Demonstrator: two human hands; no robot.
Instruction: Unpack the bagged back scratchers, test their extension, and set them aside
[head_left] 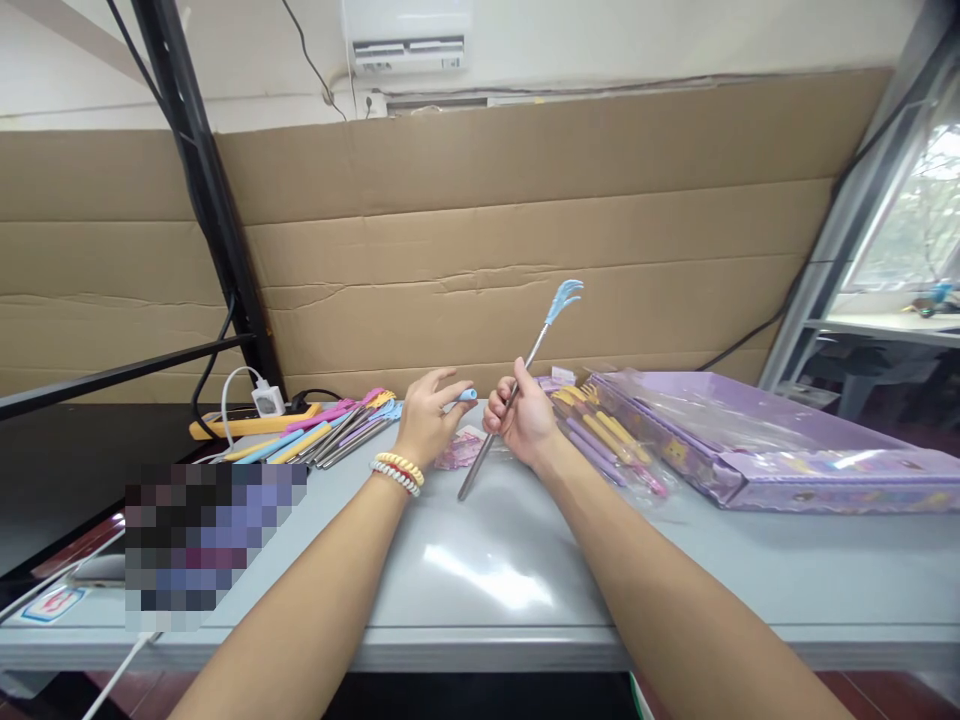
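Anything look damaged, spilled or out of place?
No spill shows. The cardboard behind the table has ragged creases, so looks worn. The blue tube in the left hand is apart from the metal rod in the right hand.

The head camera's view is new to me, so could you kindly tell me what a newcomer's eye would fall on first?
Probably the silver rod with a light-blue, claw-shaped tip, slanting upward in the right hand near the centre. Just left of it, the left hand, with bracelets at the wrist, holds a small blue piece. Next might come the big purple box on the table's right side.
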